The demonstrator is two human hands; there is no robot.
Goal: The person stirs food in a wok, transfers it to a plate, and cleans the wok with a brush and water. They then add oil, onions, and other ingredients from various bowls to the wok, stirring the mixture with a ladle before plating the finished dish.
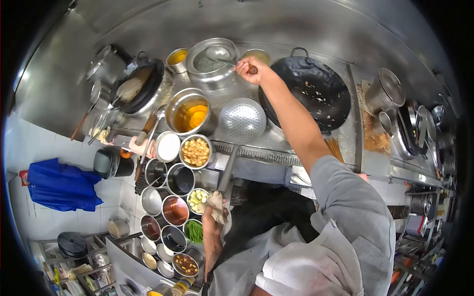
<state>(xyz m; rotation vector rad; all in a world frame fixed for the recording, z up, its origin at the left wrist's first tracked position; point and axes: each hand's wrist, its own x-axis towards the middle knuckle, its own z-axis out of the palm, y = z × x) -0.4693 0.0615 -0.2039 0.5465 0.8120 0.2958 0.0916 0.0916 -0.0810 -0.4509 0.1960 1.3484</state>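
Behind everything we see a smooth steel wall [281,24]. Before it sits a broad black wok [323,86], round and sooty, scattered with pale food scraps; our right forearm hides part of its near left side. Left of it we have a rounded steel pot [212,80] of clear liquid and a deep oil pot [174,106], its contents glossy and amber. Between oil pot and wok lies our strainer [242,118], a pale metal disc full of small holes, with a wide flat handle. Our ladle [218,53], shiny with a wooden grip, is over the steel pot; our right hand [250,69] is closed round that grip. Nearer us stand tins of golden cubes [195,151] and green stalks [195,231]. Our left hand [211,224] clamps a crumpled beige cloth [216,204] at the strainer handle's end.
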